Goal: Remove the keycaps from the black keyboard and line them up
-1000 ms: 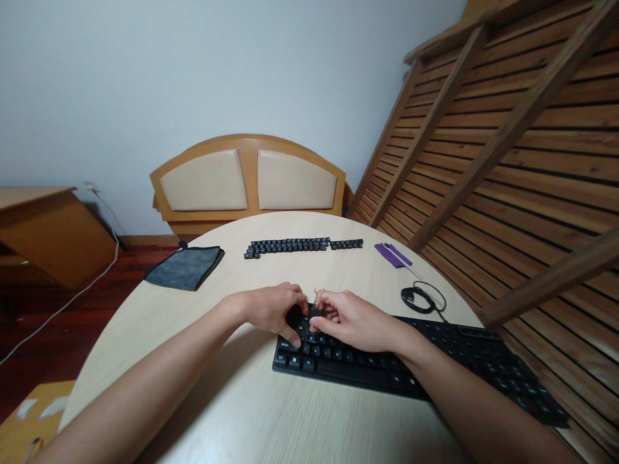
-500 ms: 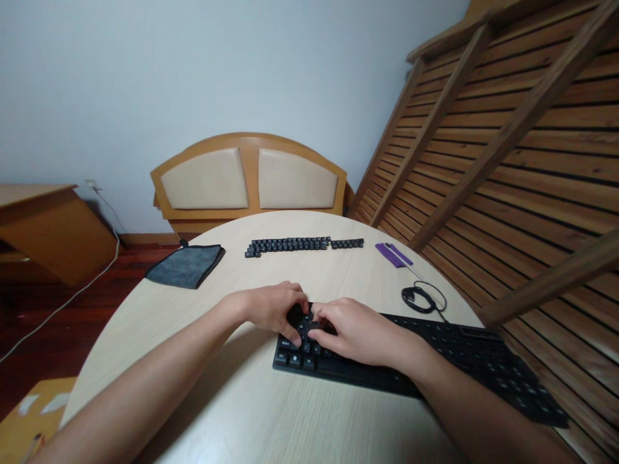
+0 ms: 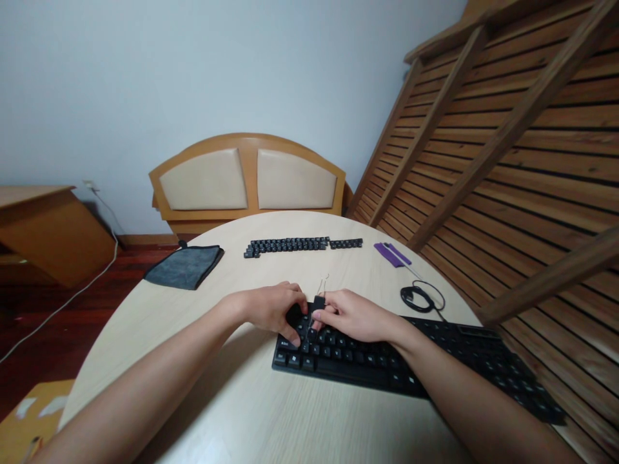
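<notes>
A black keyboard (image 3: 355, 368) lies slanted on the table, some of its upper left keys gone. At its left end, my left hand (image 3: 275, 311) grips it, with the thumb on the lower left keys and the fingers curled at the far edge. My right hand (image 3: 355, 314) is just above the keys, pinching a keycap puller (image 3: 319, 301) by its black body. The puller's thin wire prongs point up and away, past the far edge of the keyboard. No keycap can be made out in the prongs.
Removed keycaps (image 3: 290, 245) stand in rows farther back on the round table (image 3: 242, 412). A dark grey cloth (image 3: 186, 265) lies at left. To the right are a purple cloth strip with a thin brush-like tool (image 3: 394, 254) and a coiled cable (image 3: 418, 299). Wooden slats (image 3: 507, 161) lean at right.
My right hand has lifted slightly and turned, so the puller's wire prongs now show, pointing away from me. My left hand stays on the keyboard.
</notes>
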`<state>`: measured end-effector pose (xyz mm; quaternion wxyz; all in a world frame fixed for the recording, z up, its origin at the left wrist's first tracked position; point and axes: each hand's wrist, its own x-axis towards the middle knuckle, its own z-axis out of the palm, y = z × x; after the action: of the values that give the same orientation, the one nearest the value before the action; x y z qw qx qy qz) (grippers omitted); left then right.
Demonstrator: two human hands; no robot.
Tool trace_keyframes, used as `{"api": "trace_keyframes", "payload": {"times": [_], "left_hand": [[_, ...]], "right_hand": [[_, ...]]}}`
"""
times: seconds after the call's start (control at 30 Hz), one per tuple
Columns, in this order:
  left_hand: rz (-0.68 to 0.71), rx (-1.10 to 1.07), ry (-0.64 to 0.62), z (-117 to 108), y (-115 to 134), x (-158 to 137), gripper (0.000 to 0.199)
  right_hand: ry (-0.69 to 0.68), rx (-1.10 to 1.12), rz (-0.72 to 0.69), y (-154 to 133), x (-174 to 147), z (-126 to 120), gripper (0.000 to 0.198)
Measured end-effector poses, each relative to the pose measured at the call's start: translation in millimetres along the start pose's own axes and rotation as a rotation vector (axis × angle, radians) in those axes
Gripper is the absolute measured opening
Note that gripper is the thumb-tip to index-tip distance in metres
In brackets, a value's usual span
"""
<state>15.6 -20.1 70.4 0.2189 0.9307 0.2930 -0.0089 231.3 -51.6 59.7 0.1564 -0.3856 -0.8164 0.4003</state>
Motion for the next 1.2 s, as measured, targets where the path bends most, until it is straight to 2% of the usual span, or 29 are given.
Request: {"api": "trace_keyframes", "payload": {"times": [0.13, 0.33, 0.47, 0.63, 0.83, 1.2], "left_hand": [[0.005, -0.041, 0.027, -0.3, -1.9, 0.6, 0.049], [-0.036, -0.377, 0.111, 1.6, -14.8, 7.5, 0.032], [-0.009, -0.565, 0.158, 3.2, -19.4, 12.2, 0.023], [0.025, -0.637, 0.244, 5.2, -17.8, 16.3, 0.021], [0.096, -0.619, 0.361, 6.2, -18.5, 17.6, 0.022], [0.242, -0.158, 0.383, -1.9, -16.7, 12.7, 0.02]], "right_hand": [[0.049, 0.217, 0.043, 12.0, 5.4, 3.1, 0.023], [0.32, 0.224, 0.002, 15.0, 12.2, 7.6, 0.02], [0.395, 0.315, -0.012, 13.9, 14.7, 9.0, 0.022], [0.45, 0.334, -0.013, 16.2, 16.3, 9.3, 0.024], [0.476, 0.489, 0.08, 21.2, 19.3, 7.0, 0.025], [0.481, 0.689, 0.239, 20.8, 23.3, 6.6, 0.017]]}}
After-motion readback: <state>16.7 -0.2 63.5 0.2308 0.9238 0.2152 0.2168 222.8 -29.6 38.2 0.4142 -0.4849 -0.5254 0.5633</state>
